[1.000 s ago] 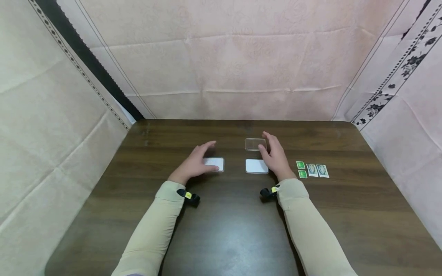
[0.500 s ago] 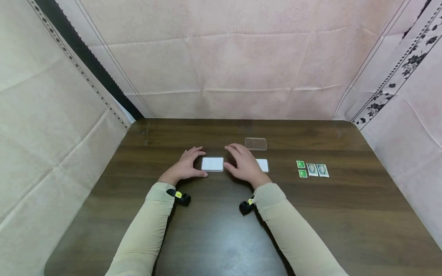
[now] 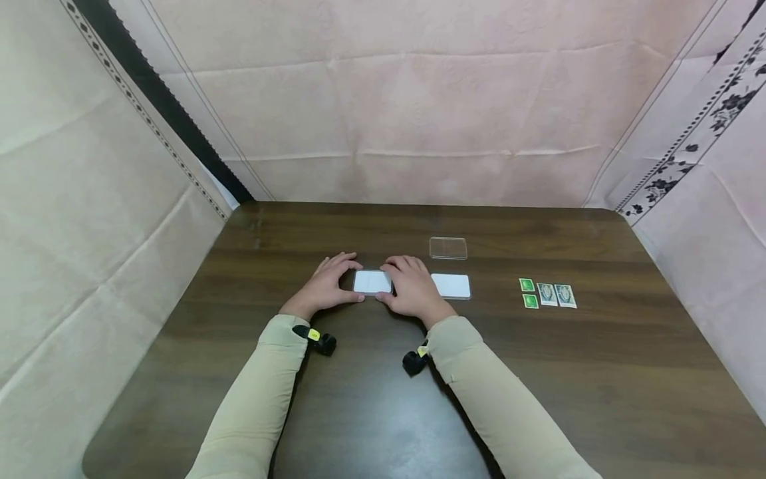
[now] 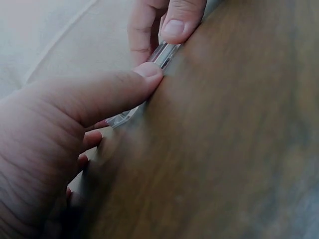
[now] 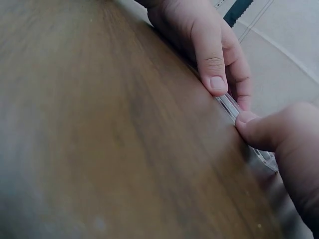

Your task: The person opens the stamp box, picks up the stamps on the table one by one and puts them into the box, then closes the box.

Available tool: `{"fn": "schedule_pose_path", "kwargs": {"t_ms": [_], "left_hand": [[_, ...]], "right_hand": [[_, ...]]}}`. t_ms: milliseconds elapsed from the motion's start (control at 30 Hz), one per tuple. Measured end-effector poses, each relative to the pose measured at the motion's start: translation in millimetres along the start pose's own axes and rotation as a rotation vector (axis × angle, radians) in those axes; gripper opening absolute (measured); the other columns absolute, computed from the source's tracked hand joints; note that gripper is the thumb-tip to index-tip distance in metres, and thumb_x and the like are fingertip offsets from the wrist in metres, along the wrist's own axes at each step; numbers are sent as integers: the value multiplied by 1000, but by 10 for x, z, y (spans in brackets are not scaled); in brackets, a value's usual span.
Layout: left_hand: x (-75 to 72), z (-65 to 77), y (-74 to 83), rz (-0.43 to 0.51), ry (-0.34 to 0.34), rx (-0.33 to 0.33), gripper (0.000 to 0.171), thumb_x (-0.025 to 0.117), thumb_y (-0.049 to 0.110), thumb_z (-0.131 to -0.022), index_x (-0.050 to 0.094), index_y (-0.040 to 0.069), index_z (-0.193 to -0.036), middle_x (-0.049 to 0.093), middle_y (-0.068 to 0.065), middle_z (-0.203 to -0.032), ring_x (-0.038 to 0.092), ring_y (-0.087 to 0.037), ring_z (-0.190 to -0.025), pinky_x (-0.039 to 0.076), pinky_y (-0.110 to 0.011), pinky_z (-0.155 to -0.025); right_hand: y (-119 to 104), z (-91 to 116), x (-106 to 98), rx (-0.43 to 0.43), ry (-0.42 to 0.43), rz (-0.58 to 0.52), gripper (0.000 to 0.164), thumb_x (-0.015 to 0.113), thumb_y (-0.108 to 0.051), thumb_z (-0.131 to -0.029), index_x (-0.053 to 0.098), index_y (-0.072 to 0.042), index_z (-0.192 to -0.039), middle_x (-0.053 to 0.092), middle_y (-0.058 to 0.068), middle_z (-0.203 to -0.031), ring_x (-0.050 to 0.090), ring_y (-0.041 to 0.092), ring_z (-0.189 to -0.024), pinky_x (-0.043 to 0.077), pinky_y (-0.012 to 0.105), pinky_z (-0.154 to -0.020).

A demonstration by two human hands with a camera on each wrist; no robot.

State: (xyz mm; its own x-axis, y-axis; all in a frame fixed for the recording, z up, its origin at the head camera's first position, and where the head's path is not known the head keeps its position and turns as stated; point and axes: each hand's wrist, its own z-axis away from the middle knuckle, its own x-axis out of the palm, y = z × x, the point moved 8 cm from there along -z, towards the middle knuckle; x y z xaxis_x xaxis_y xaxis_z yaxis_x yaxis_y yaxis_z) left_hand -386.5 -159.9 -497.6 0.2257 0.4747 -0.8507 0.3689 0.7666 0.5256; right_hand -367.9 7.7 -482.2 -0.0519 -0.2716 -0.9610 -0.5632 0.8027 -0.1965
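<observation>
A flat, clear plastic case [image 3: 372, 282] with a white face lies on the table between both hands. My left hand [image 3: 323, 286] grips its left end, thumb on the near edge and fingers on the far one. At the other end my right hand [image 3: 413, 289] grips it the same way. The wrist views show both thumbs pressed on the case's transparent side wall [image 4: 165, 55], the fingers partly hidden behind. Just right of the right hand lies a second white-faced flat rectangle [image 3: 451, 286].
Behind the second rectangle lies a clear, shallow plastic lid-like piece [image 3: 448, 248]. Toward the right are two small green squares [image 3: 526, 285] and two pale printed stamp-like pieces [image 3: 556, 295]. Pale cloth [image 3: 419, 120] hangs behind the wooden table [image 3: 628, 346].
My right hand has moved left from beside the second rectangle to the case's right end. My left hand has shifted from over the case to its left end, and both now grip it.
</observation>
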Motion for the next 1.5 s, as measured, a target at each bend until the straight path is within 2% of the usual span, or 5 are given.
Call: {"fn": "schedule_pose_path", "kwargs": {"t_ms": [533, 900, 1167, 1500], "left_hand": [[-44, -24, 21, -10, 0, 11, 64, 79, 47, -85, 57, 17, -137, 31, -7, -163, 17, -28, -154, 5, -50, -124], [-27, 5, 17, -1, -4, -5, 66, 79, 44, -85, 56, 17, -141, 32, -7, -163, 17, -29, -154, 4, -50, -124], [-17, 9, 11, -7, 6, -14, 60, 79, 41, -86, 58, 15, -136, 33, -8, -163, 18, -29, -154, 6, -51, -124], [-17, 10, 27, 15, 23, 1, 56, 81, 39, -85, 61, 16, -132, 35, -8, -162, 19, -30, -153, 6, -52, -124]], "right_hand": [[1, -26, -20, -24, -5, -45, 62, 60, -53, -96, 57, -9, -141, 53, 7, -145, 44, 27, -137, 27, 47, -119], [46, -75, -102, -25, -6, -133, 63, 63, -49, -96, 54, -8, -143, 51, 9, -147, 40, 29, -140, 25, 48, -120], [200, -159, -95, 6, -18, -172, 64, 63, -49, -97, 52, -9, -146, 48, 10, -150, 39, 31, -142, 25, 49, -120], [388, -300, -84, 127, -30, -196, 68, 59, -47, -100, 45, -5, -151, 44, 15, -152, 38, 34, -142, 29, 50, -118]]}}
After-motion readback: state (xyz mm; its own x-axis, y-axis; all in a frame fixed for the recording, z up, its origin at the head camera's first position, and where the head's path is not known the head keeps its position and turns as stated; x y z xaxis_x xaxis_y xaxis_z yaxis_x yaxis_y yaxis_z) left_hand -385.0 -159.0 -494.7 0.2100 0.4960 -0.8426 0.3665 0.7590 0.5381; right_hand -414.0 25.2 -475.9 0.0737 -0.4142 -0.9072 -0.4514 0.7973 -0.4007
